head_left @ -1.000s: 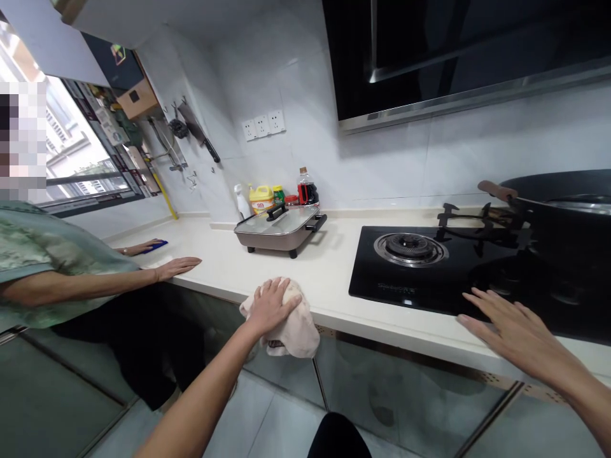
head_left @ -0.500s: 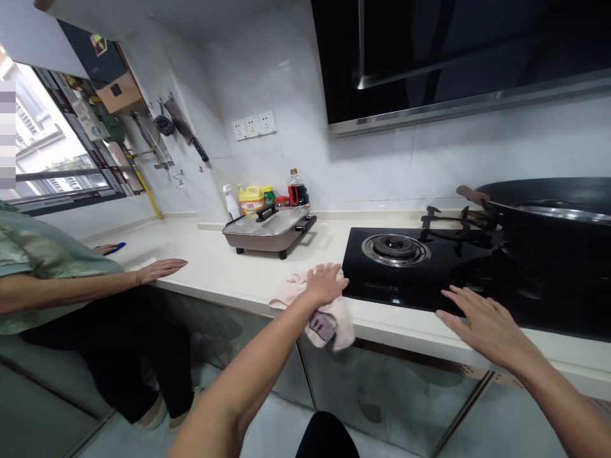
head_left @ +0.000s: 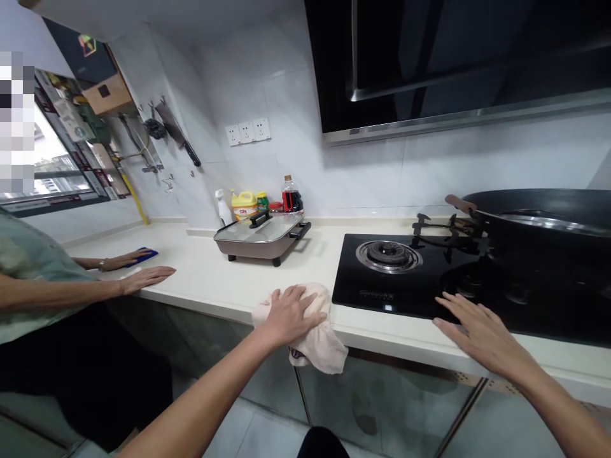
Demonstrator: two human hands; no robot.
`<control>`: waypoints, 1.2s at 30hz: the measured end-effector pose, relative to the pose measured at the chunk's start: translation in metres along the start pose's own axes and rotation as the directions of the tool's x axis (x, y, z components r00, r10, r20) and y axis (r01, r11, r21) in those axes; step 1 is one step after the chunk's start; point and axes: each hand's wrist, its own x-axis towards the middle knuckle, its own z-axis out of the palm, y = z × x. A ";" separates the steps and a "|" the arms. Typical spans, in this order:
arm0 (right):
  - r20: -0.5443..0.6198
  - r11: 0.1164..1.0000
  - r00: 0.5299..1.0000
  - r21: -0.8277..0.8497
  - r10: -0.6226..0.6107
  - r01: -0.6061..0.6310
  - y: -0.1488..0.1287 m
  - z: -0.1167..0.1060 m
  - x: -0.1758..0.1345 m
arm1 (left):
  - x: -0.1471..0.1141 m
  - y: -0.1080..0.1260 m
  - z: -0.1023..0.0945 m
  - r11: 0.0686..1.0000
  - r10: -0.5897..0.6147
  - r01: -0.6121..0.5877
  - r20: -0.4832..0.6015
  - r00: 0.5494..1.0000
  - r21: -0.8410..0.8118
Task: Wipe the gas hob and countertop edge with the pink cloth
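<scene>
My left hand point(head_left: 289, 318) lies spread on top of a pale pink cloth point(head_left: 324, 343) at the counter's front edge. Part of the cloth hangs down over that edge, and a small dark patch shows on it below my wrist. My right hand point(head_left: 480, 334) is open and holds nothing, with its fingers apart over the front edge of the black gas stove point(head_left: 405, 299). Whether it touches the stove I cannot tell. Just left of the stove, behind the cloth, stands a brown electric pan point(head_left: 252, 249) with a glass lid.
On the left, a person's hand point(head_left: 150, 277) rests on the white counter point(head_left: 205, 280); their other hand is on a blue cloth point(head_left: 143, 254). Several bottles stand behind the pan. A large black wok point(head_left: 539, 242) sits on the right burner. A range hood point(head_left: 453, 63) hangs above.
My left hand has slid the pink cloth left along the counter, away from the stove. My right hand stays near the stove's edge. The other person's hand with the blue cloth has come nearer.
</scene>
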 end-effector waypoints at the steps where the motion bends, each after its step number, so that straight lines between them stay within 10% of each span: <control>1: 0.003 1.000 1.000 0.005 0.004 -0.004 0.000 0.001 -0.001 | -0.006 -0.003 -0.001 1.000 -0.013 0.013 -0.003 1.000 0.023; 9: -0.051 1.000 0.999 -0.001 -0.017 0.017 0.006 0.008 -0.003 | 0.027 -0.020 -0.005 0.973 -0.182 0.215 0.292 0.939 -0.087; 25: -0.128 0.999 0.992 -0.033 -0.007 0.003 -0.017 -0.008 -0.004 | 0.213 -0.026 0.034 0.942 -0.297 0.322 0.217 0.930 -0.090; 36: -0.125 0.999 0.992 -0.052 -0.009 0.002 -0.026 -0.013 -0.001 | 0.190 0.060 0.027 0.971 -0.028 0.084 0.242 0.970 -0.223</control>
